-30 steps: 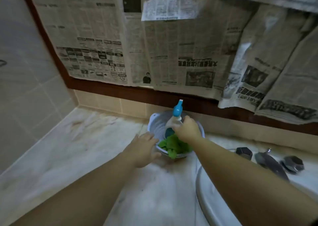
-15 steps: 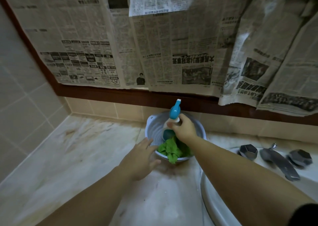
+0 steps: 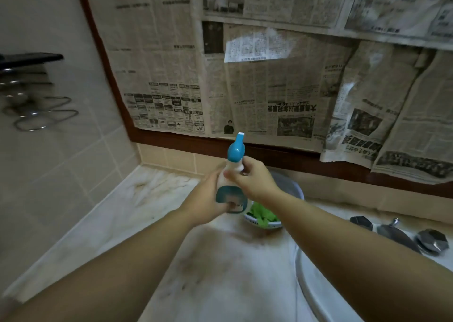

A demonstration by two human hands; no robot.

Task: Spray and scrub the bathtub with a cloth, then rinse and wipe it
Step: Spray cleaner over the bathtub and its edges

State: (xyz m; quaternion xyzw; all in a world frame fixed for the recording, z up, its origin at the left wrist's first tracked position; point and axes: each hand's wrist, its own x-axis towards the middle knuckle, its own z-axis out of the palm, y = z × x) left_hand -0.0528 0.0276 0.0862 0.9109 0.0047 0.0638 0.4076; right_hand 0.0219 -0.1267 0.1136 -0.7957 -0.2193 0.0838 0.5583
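The spray bottle [image 3: 231,174] is held up in the air, upright, just in front of the white basket [image 3: 289,189] and a little to its left. The bottle has a white body, a blue label low on the body and a blue spray head on top.

The right hand [image 3: 252,177] grasps the neck of the bottle, just under the spray head, with the fingers curled round it. The left hand [image 3: 208,199] holds the lower body, and its thumb lies across the blue label. So both grips are closed on the bottle.

The basket stands on the marble worktop [image 3: 152,214], close to the wall. A green cloth [image 3: 263,214] lies inside the basket and hangs a little over its front rim.

Right of the basket the white curved edge of the bathtub [image 3: 308,280] is visible, and the dark tap [image 3: 397,233] with its two faceted handles stands on the ledge there. Behind the basket, sheets of newspaper [image 3: 269,89] cover the wall. Far left of the basket, a metal rack [image 3: 31,89] is fixed on the tiled wall; it looks blurred.
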